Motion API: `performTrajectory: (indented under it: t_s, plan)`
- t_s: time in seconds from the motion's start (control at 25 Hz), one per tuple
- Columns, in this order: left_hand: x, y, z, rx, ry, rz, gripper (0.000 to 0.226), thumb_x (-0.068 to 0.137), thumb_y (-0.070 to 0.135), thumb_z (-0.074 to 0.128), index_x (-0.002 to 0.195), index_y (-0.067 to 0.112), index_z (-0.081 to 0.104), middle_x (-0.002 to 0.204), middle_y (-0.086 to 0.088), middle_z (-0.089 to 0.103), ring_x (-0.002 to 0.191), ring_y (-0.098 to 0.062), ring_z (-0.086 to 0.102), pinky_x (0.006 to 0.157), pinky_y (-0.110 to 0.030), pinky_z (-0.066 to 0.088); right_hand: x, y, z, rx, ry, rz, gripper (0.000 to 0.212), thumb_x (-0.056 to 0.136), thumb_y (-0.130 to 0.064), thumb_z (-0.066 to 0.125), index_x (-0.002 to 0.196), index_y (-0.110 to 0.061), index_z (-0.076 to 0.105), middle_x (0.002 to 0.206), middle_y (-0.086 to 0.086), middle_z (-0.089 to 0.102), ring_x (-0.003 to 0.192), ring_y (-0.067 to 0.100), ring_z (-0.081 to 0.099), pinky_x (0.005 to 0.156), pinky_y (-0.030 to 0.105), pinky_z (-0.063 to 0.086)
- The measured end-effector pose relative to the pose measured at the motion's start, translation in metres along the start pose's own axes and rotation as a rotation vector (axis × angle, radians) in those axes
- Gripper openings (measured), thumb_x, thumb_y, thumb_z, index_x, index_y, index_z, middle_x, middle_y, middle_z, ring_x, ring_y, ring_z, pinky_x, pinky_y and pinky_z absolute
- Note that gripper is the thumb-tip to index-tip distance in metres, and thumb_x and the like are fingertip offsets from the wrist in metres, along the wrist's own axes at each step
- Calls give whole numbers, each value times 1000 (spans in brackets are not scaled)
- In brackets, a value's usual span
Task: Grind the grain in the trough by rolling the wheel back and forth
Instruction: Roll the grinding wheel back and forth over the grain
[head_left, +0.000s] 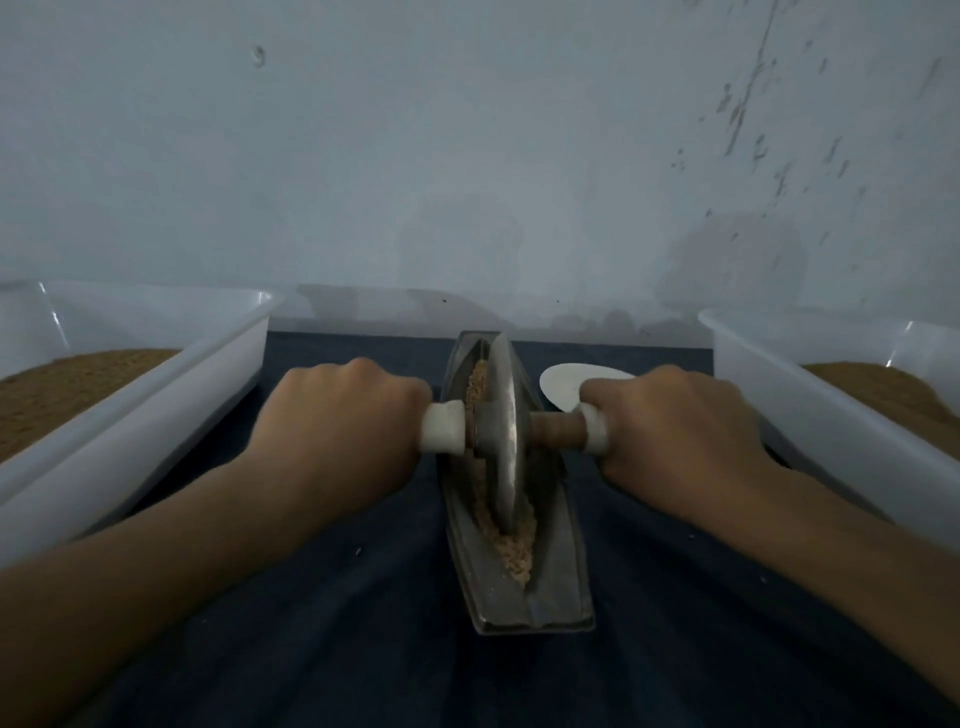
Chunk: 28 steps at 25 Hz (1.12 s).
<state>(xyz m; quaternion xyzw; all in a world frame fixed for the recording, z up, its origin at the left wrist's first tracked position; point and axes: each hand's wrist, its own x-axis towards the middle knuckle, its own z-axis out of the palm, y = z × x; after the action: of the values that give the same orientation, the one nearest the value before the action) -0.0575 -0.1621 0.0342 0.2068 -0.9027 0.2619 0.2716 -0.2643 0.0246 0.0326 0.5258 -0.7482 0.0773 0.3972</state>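
Note:
A narrow boat-shaped metal trough (556, 582) lies lengthwise on a dark blue cloth, pointing away from me. A metal grinding wheel (503, 415) stands upright in its groove, over the far half. Pale tan crushed grain (514, 551) fills the groove in front of the wheel, and more shows to the wheel's left. An axle runs through the wheel with a white-capped handle on each side. My left hand (337, 415) grips the left handle (441, 428). My right hand (670, 426) grips the right handle (595, 428).
A white plastic tub (156, 384) holding brown grain stands at the left, and another white tub (810, 395) with brown grain at the right. A small white dish (563, 384) lies behind my right hand. A pale wall rises just beyond the cloth (363, 649).

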Motion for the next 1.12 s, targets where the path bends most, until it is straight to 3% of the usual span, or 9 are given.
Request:
performTrajectory:
  t_s: [0.12,0.28,0.4,0.52,0.6,0.72,0.84,1.04,1.12]
  plan:
    - [2,0,7,-17,-50,-45,42,60,34,76,63,34,34,55,14,13,42,-7,9,46,-16,9,6,2,6,9,-112,17,35,54,-30,75,66,-34,42,50,-15,30,42,5,23,47,15,12]
    - [48,5,18,-53,-233,-241,10,90,34,56,92,28,63,81,2,55,72,-24,59,61,-34,40,61,-8,18,62,-365,172,10,87,-37,69,93,-30,66,90,0,68,79,26,64,60,29,43]
    - [31,4,10,-15,-162,-181,5,83,34,62,85,30,61,67,6,42,56,-19,45,53,-30,33,39,-2,13,34,-277,115,19,78,-34,72,75,-35,53,71,-7,59,59,17,52,51,26,35]
    - [-5,1,0,4,44,-56,40,58,32,71,62,33,31,56,13,11,43,-10,9,48,-16,10,2,0,3,-58,34,18,38,49,-33,68,61,-34,32,49,-15,16,45,-1,8,47,15,6]
    - [0,0,8,-11,-16,-91,36,61,31,71,60,33,35,54,13,15,43,-8,9,48,-16,11,9,1,9,-53,-28,27,32,54,-35,67,62,-35,36,49,-15,25,43,3,15,47,15,9]
    - [39,5,18,18,-177,-217,7,86,33,59,84,30,64,68,6,42,56,-18,46,53,-30,35,48,-5,21,55,-319,157,15,83,-35,70,79,-34,55,76,-6,61,64,19,52,52,26,35]
    - [52,7,15,-49,-267,-241,10,91,32,56,93,28,65,79,3,52,71,-23,57,60,-33,40,61,-6,18,87,-397,171,8,89,-32,66,84,-29,59,82,-3,62,77,23,62,62,29,43]
    - [-10,1,1,4,0,-79,31,64,34,66,60,36,35,53,14,19,43,-5,9,47,-15,9,6,3,-1,-45,-11,-35,30,53,-34,69,61,-36,40,48,-15,24,44,-1,11,47,13,9]
    - [-1,1,7,12,-40,-89,31,66,32,65,59,35,35,54,13,23,43,-7,12,48,-16,11,13,1,3,-31,-92,-9,32,57,-33,70,63,-37,39,48,-14,32,42,2,20,46,14,14]
